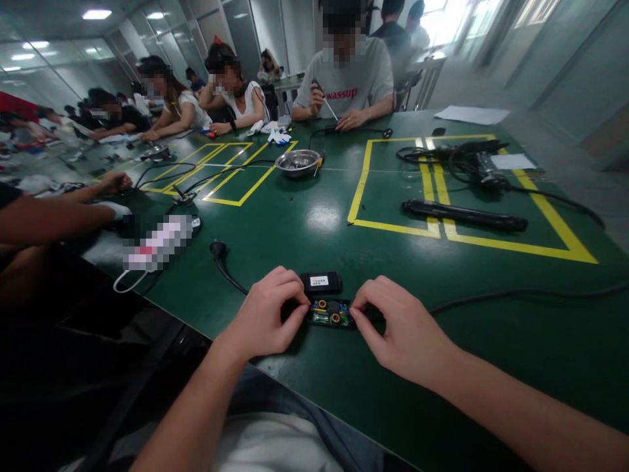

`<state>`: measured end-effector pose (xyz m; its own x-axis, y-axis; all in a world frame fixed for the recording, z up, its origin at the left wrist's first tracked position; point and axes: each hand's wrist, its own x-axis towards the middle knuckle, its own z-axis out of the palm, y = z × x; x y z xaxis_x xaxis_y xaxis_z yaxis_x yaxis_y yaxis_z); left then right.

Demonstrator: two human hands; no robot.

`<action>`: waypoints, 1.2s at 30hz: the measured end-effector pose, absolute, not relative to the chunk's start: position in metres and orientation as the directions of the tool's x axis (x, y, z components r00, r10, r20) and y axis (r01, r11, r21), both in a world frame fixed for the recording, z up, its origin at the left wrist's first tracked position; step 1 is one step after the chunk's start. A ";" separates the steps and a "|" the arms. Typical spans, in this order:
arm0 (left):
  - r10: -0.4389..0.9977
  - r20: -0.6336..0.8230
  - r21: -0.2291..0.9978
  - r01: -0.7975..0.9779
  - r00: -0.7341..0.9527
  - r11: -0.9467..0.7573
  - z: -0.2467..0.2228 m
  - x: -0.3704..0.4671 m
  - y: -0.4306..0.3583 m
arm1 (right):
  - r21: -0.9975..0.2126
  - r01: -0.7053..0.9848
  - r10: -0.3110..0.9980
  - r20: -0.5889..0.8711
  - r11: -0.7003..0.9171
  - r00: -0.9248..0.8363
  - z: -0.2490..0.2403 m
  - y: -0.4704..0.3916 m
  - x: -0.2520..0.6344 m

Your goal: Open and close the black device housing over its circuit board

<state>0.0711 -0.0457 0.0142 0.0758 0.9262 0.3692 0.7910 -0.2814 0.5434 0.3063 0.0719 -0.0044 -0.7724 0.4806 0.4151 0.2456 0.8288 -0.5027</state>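
A pale shirt [275,446] and a strip of blue cloth [307,403] lie below the table's near edge. Just beyond, on the green table [319,252], sits a small open black box [328,322] with a circuit board [322,316] and two copper-coloured rings showing inside. It lies between the two hands. The left hand [268,311] has its thumb and forefinger narrowed in a pinch on the box's left end; the right hand [400,321] pinches the right end the same way. Whether the fingertips grip casing or wires is too small to tell.

A black lid [321,282] with a white label lies just behind the box. A black cord runs out past the left hand to a plug [217,249], and another cord [515,295] stretches off to the right.

Farther right, a black tube [464,216] lies across yellow tape [398,227]. A metal bowl [298,172] of small parts stands near the middle, with white-and-blue gloves [278,134] behind it to the left. Across the table, a person in a grey T-shirt [344,82] holds a screwdriver [332,110] with a long, thin shaft.
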 end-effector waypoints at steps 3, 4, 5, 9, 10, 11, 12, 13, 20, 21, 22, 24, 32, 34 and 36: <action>0.900 0.433 0.487 0.827 0.049 -0.280 0.013 0.071 -0.044 | -0.486 0.256 0.475 0.406 0.836 -0.780 -0.005 0.072 0.305; 0.901 0.433 0.479 0.839 0.031 -0.258 0.011 0.071 -0.042 | -0.488 0.261 0.478 0.396 0.833 -0.784 -0.005 0.072 0.305; 0.908 0.419 0.473 0.851 0.010 -0.228 0.009 0.070 -0.041 | -0.492 0.265 0.480 0.386 0.830 -0.788 -0.005 0.072 0.304; 0.943 0.316 0.503 0.861 -0.102 -0.076 0.000 0.065 -0.034 | -0.501 0.270 0.485 0.369 0.822 -0.793 -0.006 0.072 0.304; 0.944 0.302 0.520 0.853 -0.136 -0.044 -0.002 0.064 -0.033 | -0.511 0.272 0.491 0.363 0.816 -0.792 -0.006 0.072 0.305; 0.941 0.294 0.538 0.843 -0.167 -0.019 -0.003 0.063 -0.032 | -0.525 0.276 0.501 0.354 0.805 -0.790 -0.006 0.072 0.305; 0.935 0.298 0.554 0.832 -0.191 -0.006 -0.003 0.062 -0.032 | -0.542 0.278 0.512 0.345 0.793 -0.787 -0.006 0.072 0.306; 0.928 0.312 0.568 0.823 -0.206 -0.008 -0.003 0.062 -0.033 | -0.559 0.281 0.524 0.338 0.780 -0.781 -0.007 0.072 0.307; 0.917 0.399 0.646 0.703 0.020 -0.296 0.014 0.070 -0.044 | -0.581 0.279 0.551 0.366 0.765 -0.750 -0.008 0.068 0.310; 0.922 0.380 0.649 0.690 0.071 -0.320 0.015 0.072 -0.044 | -0.569 0.276 0.537 0.362 0.775 -0.762 -0.007 0.068 0.310; 0.926 0.360 0.647 0.685 0.111 -0.334 0.017 0.073 -0.045 | -0.556 0.274 0.523 0.355 0.785 -0.775 -0.006 0.068 0.309; 0.930 0.339 0.640 0.689 0.143 -0.340 0.017 0.074 -0.044 | -0.539 0.274 0.501 0.334 0.797 -0.799 -0.005 0.069 0.308; 0.936 0.320 0.663 0.671 0.147 -0.332 0.017 0.073 -0.043 | -0.567 0.272 0.503 0.303 0.778 -0.809 -0.005 0.070 0.306; 0.940 0.312 0.667 0.672 0.140 -0.322 0.017 0.073 -0.043 | -0.567 0.274 0.504 0.299 0.777 -0.810 -0.005 0.070 0.307; 0.944 0.301 0.668 0.677 0.133 -0.308 0.018 0.073 -0.044 | -0.566 0.280 0.508 0.294 0.775 -0.810 -0.005 0.070 0.307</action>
<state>0.0730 -0.0436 0.0176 0.1333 0.9444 0.3007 0.6769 -0.3084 0.6683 0.3068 0.0701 -0.0045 -0.8100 0.5076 0.2936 0.2804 0.7750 -0.5664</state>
